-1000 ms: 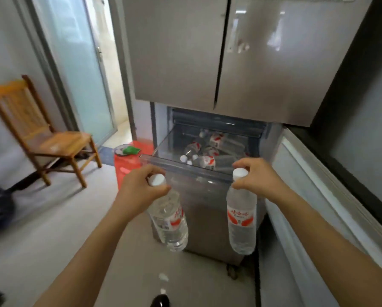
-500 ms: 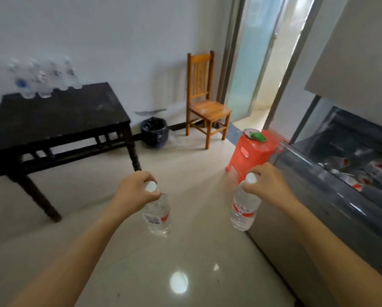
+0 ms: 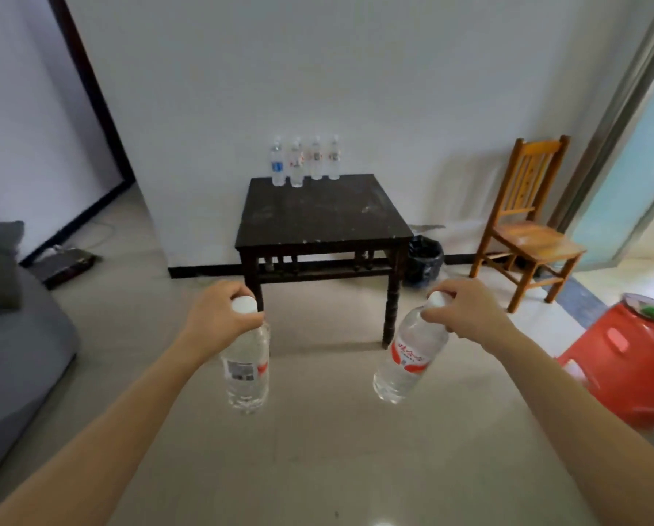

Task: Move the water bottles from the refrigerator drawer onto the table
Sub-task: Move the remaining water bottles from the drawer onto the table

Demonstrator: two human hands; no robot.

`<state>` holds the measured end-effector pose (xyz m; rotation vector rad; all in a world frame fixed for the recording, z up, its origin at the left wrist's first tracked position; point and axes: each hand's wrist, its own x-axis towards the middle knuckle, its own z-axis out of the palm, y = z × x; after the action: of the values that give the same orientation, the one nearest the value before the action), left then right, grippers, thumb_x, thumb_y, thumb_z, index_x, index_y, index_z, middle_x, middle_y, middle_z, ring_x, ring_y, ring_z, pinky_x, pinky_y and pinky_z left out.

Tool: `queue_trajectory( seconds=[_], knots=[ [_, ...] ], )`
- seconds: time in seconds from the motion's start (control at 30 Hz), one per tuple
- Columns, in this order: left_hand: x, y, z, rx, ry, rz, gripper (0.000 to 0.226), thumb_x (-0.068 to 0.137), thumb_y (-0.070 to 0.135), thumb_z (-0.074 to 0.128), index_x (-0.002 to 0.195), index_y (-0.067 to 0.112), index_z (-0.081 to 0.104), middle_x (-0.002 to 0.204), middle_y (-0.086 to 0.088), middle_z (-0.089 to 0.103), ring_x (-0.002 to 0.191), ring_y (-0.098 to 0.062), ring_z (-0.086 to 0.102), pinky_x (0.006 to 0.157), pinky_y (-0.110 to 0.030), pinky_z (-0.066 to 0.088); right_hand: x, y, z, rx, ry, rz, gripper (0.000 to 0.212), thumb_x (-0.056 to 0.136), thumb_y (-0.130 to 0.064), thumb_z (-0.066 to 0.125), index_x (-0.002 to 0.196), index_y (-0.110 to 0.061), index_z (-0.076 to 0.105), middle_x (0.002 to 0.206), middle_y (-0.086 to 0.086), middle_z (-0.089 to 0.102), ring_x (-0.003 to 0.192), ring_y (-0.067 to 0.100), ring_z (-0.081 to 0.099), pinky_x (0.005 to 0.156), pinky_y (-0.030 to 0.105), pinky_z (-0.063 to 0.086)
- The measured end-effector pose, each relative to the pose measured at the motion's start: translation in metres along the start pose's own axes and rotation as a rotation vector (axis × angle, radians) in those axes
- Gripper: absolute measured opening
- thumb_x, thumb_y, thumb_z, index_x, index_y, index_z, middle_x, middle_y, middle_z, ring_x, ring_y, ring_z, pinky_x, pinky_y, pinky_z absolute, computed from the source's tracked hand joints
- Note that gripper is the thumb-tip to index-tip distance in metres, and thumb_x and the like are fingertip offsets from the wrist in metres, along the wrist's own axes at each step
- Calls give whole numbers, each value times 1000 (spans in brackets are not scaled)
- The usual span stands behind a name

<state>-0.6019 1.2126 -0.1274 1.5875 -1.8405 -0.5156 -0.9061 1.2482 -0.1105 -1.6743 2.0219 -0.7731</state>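
Left bottle (image 3: 246, 370) hangs nearly upright from the left hand (image 3: 219, 317), whose fingers are curled round its white cap. Right bottle (image 3: 408, 362) is gripped at the neck by the right hand (image 3: 465, 311) and is tilted, its bottom pointing to the left. Both are in the air above the floor, in front of the dark table (image 3: 325, 222). Four bottles (image 3: 305, 159) stand upright in a row at the far edge of the table, by the wall. A wooden chair (image 3: 526, 229) stands to its right.
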Motion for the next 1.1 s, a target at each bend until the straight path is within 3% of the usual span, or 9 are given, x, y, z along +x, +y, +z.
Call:
queue_trajectory(
  seconds=[0.17,0.3,0.43,0.6,0.73,0.87,1.0,1.1],
  knots=[
    [15,-60,-71,-6,89,-53,25,69,11,74,67,23,51,76,1,54,71,-15,51,54,-20,33,29,-82,43,79,-71,-58,18,74,-12,72,89,-13,61,78,1,56,62,11,51,46,16,36],
    [28,-110,-114,-65,191,-135,21,67,7,75,67,17,56,70,3,55,67,-16,51,56,-22,38,58,-146,77,65,-141,-155,20,74,-10,72,88,-16,60,81,-4,54,72,8,51,52,16,38],
    [48,-150,-137,-98,226,-192,20,67,5,75,64,15,58,67,2,57,61,-10,50,54,-21,38,94,-184,111,51,-195,-238,20,72,-9,72,86,-17,61,85,-1,58,80,15,55,57,19,42],
    [91,-216,-167,-117,290,-331,17,63,11,78,63,12,61,66,-4,60,66,-20,56,58,-27,42,166,-235,171,15,-322,-348,28,72,-10,73,92,-22,57,87,-7,55,80,7,53,60,16,41],
    [133,-257,-210,12,345,-375,19,59,18,80,65,12,63,70,-6,64,67,-18,56,57,-26,41,227,-291,240,-71,-452,-459,35,71,-13,74,96,-25,53,93,-5,55,88,14,57,65,17,44],
    [166,-295,-251,74,444,-387,22,58,19,81,70,14,62,79,-7,65,74,-19,57,65,-28,43,272,-354,305,-60,-467,-556,34,73,-12,70,104,-18,56,98,-5,49,94,15,51,78,24,42],
    [198,-346,-286,84,528,-425,19,64,11,78,72,17,62,80,-4,64,78,-20,58,69,-30,43,309,-407,358,-68,-441,-619,35,73,-17,70,106,-14,61,108,3,56,94,17,52,76,24,39],
    [227,-399,-312,83,541,-444,18,64,11,78,71,17,64,79,-5,65,78,-21,59,72,-34,47,338,-452,401,-40,-414,-632,27,71,-17,71,97,-13,64,100,3,58,89,16,53,71,24,40]
  ],
)
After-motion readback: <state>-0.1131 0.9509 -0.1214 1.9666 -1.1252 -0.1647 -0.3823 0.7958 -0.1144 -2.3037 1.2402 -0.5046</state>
